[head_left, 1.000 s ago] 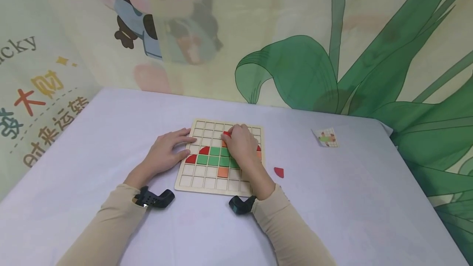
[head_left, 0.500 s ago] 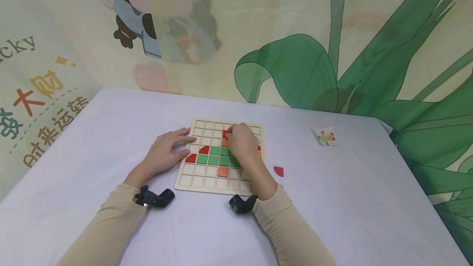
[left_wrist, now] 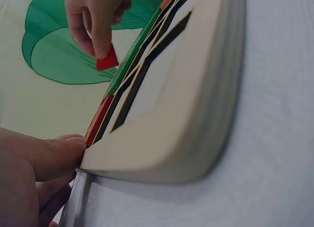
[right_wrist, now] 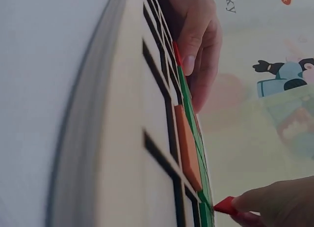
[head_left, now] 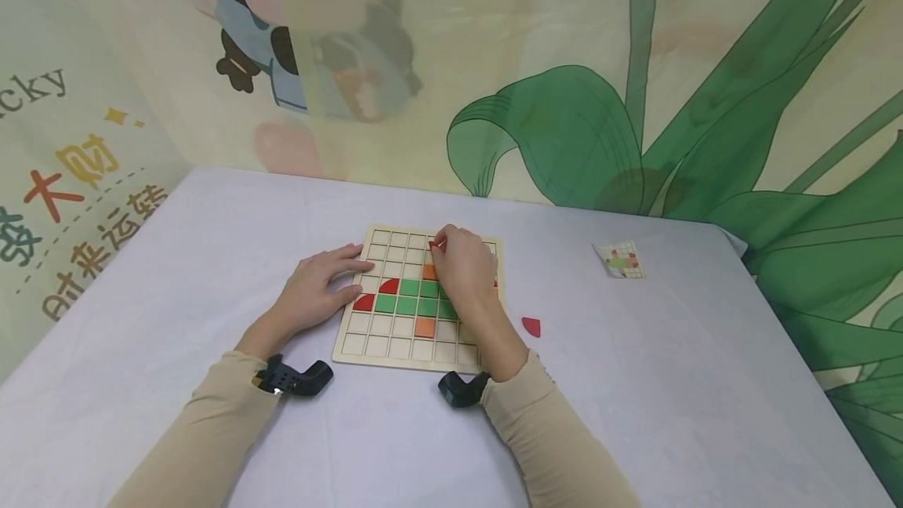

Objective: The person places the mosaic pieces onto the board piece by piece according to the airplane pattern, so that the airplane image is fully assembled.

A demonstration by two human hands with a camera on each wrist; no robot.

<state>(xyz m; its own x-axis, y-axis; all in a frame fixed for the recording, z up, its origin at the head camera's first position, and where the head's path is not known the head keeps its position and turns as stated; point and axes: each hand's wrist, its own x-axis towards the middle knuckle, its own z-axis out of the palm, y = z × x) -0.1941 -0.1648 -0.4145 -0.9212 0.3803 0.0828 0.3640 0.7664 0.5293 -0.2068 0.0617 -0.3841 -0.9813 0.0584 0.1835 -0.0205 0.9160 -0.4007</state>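
Note:
My right hand (head_left: 464,269) pinches a small red piece (left_wrist: 108,59) between thumb and fingertips, just above the upper part of the wooden grid board (head_left: 367,345). In the right wrist view the red piece (right_wrist: 225,206) is tilted off the board's surface. My left hand (head_left: 317,288) rests at the board's left edge, fingers spread, with the thumb on the rim. Set in the grid are green square tiles (head_left: 407,306), orange tiles (head_left: 424,327) and rounded red pieces (head_left: 364,302). My right hand hides the board's right middle part.
A loose red rounded piece (head_left: 532,327) lies on the white tablecloth (head_left: 635,382) right of the board. Farther right is a small pattern card (head_left: 621,260) showing a coloured grid. A printed cloth backdrop (head_left: 381,147) hangs behind the table.
My right hand has lifted the red piece from the cell above the upper orange tile and moved slightly toward the board's far edge. The left hand has stayed in place.

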